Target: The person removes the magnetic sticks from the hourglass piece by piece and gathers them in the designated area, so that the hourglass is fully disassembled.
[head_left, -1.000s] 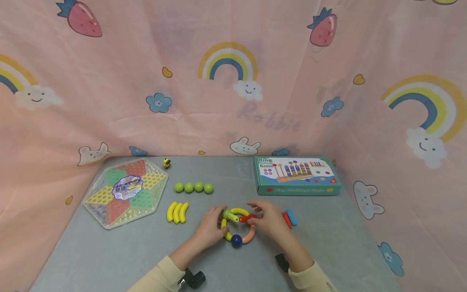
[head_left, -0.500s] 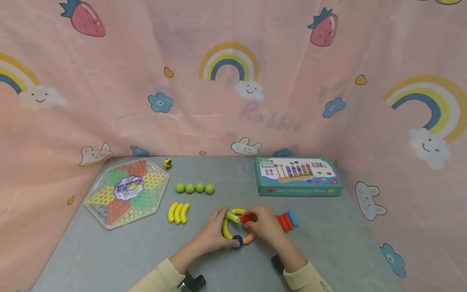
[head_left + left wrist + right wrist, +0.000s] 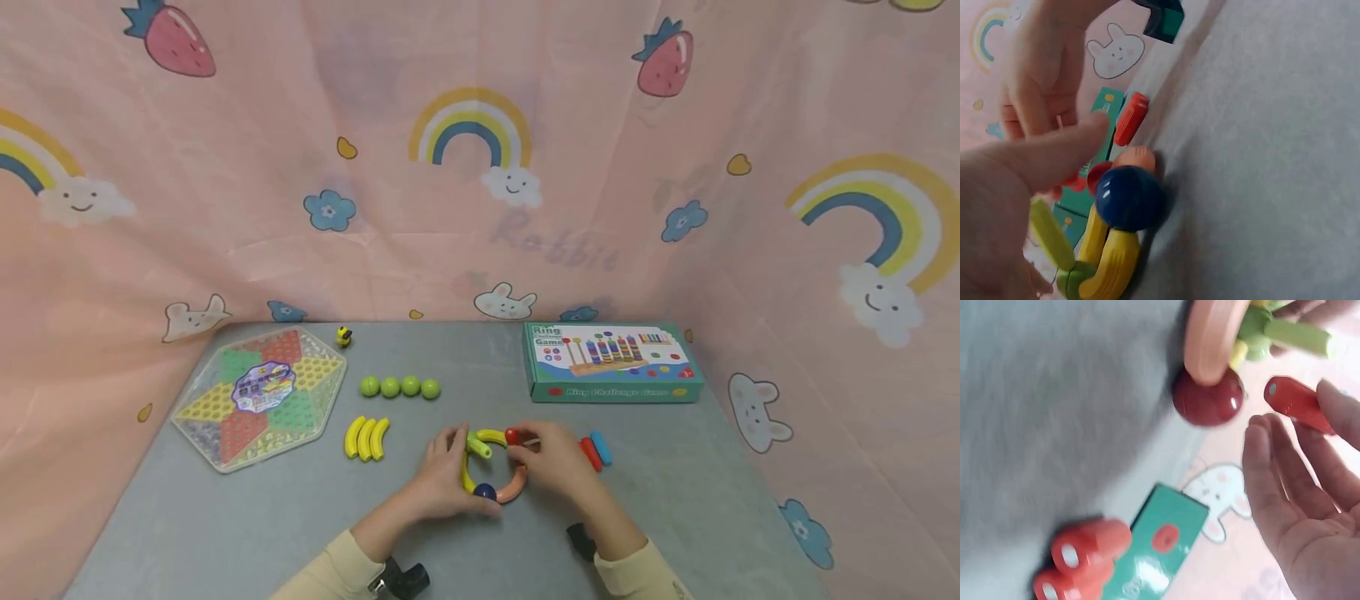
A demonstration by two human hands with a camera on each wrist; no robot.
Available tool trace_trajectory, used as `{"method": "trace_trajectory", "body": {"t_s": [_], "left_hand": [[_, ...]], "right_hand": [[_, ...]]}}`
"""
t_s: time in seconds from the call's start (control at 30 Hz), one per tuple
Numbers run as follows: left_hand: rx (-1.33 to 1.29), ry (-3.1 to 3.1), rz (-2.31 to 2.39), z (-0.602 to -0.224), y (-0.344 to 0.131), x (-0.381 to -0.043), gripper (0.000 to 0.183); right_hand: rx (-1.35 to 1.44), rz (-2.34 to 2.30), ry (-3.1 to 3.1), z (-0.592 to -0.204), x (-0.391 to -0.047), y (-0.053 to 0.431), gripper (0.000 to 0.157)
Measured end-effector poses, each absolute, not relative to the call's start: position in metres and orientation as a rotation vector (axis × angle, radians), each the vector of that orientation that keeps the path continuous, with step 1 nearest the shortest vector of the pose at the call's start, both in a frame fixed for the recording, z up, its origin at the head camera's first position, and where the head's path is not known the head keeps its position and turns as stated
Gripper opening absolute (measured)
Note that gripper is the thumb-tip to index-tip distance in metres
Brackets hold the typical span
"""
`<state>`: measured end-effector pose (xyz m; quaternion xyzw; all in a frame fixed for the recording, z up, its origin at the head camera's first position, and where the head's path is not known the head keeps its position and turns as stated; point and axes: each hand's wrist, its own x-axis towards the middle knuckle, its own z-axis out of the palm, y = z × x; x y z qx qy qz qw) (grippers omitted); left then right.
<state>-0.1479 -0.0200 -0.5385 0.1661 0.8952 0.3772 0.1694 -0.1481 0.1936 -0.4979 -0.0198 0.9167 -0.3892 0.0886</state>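
Observation:
Several magnetic building pieces form a ring on the table: a yellow curved stick, a dark red ball, a salmon curved stick, a blue ball and another yellow curved stick. A light green straight stick points up from the green ball. My left hand lies along the ring's left side, fingers by the green ball, straight thumb over the blue ball. My right hand pinches a red magnetic stick between thumb and fingers, apart from the dark red ball.
Red sticks and a blue stick lie right of the right hand. Behind stands a green game box. To the left are yellow curved sticks, green balls, a hexagonal board and a small bee figure.
The red stick, earlier pointing into the ring near the green stick, has been drawn back rightward in my right hand. My left thumb has moved forward over the blue ball.

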Motion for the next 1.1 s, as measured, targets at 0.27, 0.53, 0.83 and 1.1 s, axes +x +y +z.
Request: {"method": "trace_trajectory", "body": {"t_s": [0.27,0.53,0.83,1.1], "left_hand": [[0.437,2.557,1.097,-0.54,-0.012,-0.145,0.125],[0.409,2.551,1.126,-0.54,-0.018,-0.146,0.123],[0.42,2.548,1.185,-0.54,-0.023,-0.149,0.107],[0.521,2.609,1.075,-0.544,-0.025,-0.151,0.078]], "right_hand": [[0.059,-1.288,2.819,-0.491,-0.152,0.222,0.04],[0.174,-1.338,2.843,-0.489,-0.149,0.255,0.039],[0.221,-1.251,2.891,-0.493,-0.147,0.282,0.043],[0.284,-1.162,2.867,-0.5,-0.146,0.305,0.045]]}}
